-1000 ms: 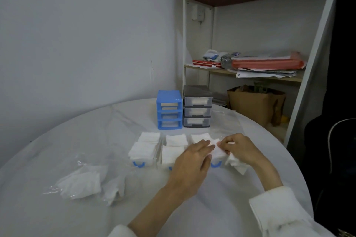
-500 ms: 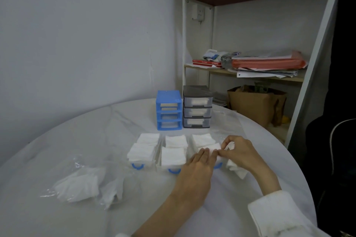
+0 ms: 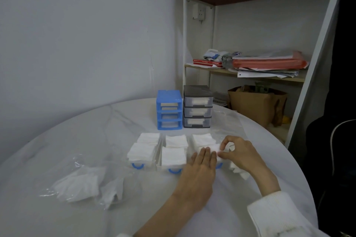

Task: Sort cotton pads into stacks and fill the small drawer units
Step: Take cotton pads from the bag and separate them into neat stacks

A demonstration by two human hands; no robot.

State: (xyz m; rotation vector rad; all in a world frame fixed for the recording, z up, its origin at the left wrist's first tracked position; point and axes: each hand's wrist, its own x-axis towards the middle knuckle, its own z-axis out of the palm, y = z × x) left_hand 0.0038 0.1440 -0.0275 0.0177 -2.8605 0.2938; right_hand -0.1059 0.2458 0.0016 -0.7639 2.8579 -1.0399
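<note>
Head: hands point(image 3: 200, 167) apparently pressing pads point(image 3: 209, 149).

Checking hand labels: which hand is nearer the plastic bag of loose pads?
Left. The left hand lies flat on the rightmost drawer's pads, right of the plastic bag. The right hand pinches a pad farther right still.

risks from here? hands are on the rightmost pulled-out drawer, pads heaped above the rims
1. The left hand presses flat while the right hand pinches the top cotton pad; the stack may skew or spill over the right drawer.
2. Heaped pads in the middle drawer could snag when slid into the blue drawer unit.
</note>
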